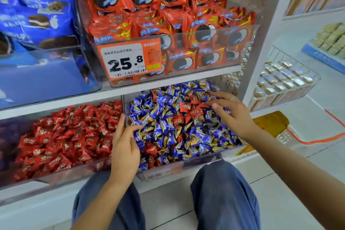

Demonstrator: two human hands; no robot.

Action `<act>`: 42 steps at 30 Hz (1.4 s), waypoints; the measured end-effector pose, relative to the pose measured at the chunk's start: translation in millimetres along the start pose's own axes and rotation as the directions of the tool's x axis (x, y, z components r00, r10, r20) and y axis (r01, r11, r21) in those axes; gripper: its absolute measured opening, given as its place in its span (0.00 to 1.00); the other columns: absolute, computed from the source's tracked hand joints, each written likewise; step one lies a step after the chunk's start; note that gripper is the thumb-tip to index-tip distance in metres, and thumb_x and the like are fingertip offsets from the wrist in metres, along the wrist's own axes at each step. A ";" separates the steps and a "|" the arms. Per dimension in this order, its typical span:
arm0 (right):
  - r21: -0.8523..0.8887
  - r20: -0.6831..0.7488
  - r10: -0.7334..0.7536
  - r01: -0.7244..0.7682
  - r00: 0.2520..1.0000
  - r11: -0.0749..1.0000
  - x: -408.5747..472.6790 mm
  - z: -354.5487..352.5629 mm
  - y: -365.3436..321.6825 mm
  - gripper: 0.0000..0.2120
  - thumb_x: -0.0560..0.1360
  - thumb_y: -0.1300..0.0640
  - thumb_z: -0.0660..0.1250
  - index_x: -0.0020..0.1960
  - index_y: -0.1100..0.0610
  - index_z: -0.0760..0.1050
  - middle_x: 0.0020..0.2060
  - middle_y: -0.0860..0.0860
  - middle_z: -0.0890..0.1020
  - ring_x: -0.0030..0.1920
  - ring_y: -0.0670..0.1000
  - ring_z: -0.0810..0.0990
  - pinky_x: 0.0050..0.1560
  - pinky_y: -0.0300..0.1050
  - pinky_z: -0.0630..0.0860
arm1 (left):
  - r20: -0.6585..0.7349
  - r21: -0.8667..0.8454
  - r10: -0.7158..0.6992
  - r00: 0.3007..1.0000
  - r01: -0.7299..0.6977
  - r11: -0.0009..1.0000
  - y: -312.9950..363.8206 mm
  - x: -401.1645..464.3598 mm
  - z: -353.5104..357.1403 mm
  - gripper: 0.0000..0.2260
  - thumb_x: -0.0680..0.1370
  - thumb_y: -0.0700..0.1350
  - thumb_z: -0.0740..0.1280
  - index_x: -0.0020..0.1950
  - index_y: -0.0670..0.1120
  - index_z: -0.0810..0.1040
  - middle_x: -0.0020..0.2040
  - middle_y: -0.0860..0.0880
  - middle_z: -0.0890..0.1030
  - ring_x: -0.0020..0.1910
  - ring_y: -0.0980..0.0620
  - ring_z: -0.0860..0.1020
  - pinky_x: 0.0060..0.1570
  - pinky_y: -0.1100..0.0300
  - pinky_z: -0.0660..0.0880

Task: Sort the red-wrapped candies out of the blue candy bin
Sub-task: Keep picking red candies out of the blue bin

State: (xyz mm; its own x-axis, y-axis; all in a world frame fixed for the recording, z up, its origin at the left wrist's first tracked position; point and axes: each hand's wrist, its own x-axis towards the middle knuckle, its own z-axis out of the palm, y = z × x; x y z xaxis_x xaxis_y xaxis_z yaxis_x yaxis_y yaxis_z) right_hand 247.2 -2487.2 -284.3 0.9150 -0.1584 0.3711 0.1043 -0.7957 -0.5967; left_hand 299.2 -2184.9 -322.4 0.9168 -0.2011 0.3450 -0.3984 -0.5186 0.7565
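Note:
A clear bin (164, 171) on the lower shelf is heaped with blue-wrapped candies (203, 132). Several red-wrapped candies (196, 111) lie mixed into the heap, mostly near its upper middle, and a few more sit near the front. My left hand (124, 147) rests at the bin's left edge, its fingers touching blue candies. My right hand (230, 113) lies spread over the right side of the heap, its fingertips beside the red cluster. Neither hand holds anything that I can see.
Left of the blue bin, a second clear bin (61, 136) holds only red-wrapped candies. Above are bins of red cookie packs (168, 24) with an orange price tag (128, 59) and blue packs (37, 15). My knees (220, 183) are below the shelf. Another shelf unit (285, 78) stands to the right.

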 end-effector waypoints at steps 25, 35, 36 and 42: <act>-0.416 0.038 0.272 -0.233 0.961 0.879 10.6 11.7 5.7 0.16 0.79 0.54 0.61 0.66 0.47 0.73 0.54 0.51 0.81 0.60 0.53 0.72 0.52 0.48 0.74 | 0.600 0.335 0.007 0.800 -0.259 0.906 93.4 97.9 108.3 0.22 0.77 0.49 0.68 0.70 0.48 0.69 0.73 0.46 0.65 0.70 0.45 0.66 0.70 0.52 0.63; -0.028 -0.142 0.263 -0.269 0.954 0.963 6.8 8.7 -20.2 0.07 0.78 0.59 0.60 0.55 0.53 0.73 0.36 0.48 0.73 0.30 0.46 0.70 0.30 0.43 0.63 | 0.271 -0.039 -0.010 0.963 0.021 0.999 71.9 101.2 72.5 0.08 0.80 0.43 0.65 0.58 0.50 0.77 0.52 0.55 0.78 0.40 0.59 0.75 0.41 0.64 0.70; -0.001 -0.125 0.274 -0.276 0.954 0.961 7.8 10.8 -22.4 0.08 0.78 0.61 0.60 0.54 0.52 0.73 0.37 0.48 0.73 0.31 0.46 0.70 0.31 0.43 0.64 | 0.277 -0.052 -0.047 0.960 0.064 0.997 67.3 101.8 69.2 0.08 0.81 0.42 0.63 0.59 0.49 0.76 0.52 0.55 0.78 0.39 0.57 0.74 0.40 0.61 0.70; -0.276 0.087 0.278 -0.245 0.957 0.929 14.9 17.8 -33.0 0.11 0.78 0.55 0.59 0.58 0.48 0.76 0.58 0.48 0.72 0.44 0.51 0.76 0.39 0.44 0.72 | 0.374 -0.090 -0.292 0.880 0.348 0.933 53.5 99.0 46.9 0.10 0.82 0.42 0.54 0.50 0.44 0.74 0.38 0.47 0.73 0.35 0.49 0.70 0.40 0.50 0.71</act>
State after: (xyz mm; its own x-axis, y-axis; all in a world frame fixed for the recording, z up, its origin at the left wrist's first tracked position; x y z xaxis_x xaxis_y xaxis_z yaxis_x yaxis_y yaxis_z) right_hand 264.4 -2452.9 -271.7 0.9382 -0.3219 0.1272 -0.2348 -0.8620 -0.4493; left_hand 370.0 -2271.5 -273.8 0.9334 -0.3366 -0.1246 -0.0556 -0.4788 0.8762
